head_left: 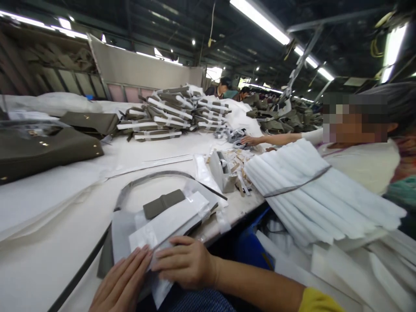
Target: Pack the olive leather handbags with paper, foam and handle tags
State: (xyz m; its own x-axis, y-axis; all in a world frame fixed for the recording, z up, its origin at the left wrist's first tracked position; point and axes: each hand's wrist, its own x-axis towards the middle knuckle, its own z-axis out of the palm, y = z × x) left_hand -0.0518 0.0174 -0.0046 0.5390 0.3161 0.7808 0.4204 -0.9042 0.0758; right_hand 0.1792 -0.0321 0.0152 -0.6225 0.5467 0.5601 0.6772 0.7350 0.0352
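In front of me lies a flat, olive bag piece wrapped in pale grey sheet [122,229], with a curved grey-covered handle [139,178] looping away from me. A white padded strip [169,219] lies across it, with clear tape near its ends. Beyond the strip a small olive rectangular piece [163,203] rests on the wrap. My left hand [125,277] is laid flat at the strip's near end, fingers straight and together. My right hand [186,262] touches the near edge of the bundle, fingers bent but apart. Clear film [160,292] hangs below it.
A tape dispenser [222,171] stands at the table's right edge, beside scraps [240,167]. A tied stack of white sheets [299,195] is on the right, near a co-worker, whose hand [251,141] reaches in. Wrapped bags [172,112] are piled behind; olive bags [48,143] lie left.
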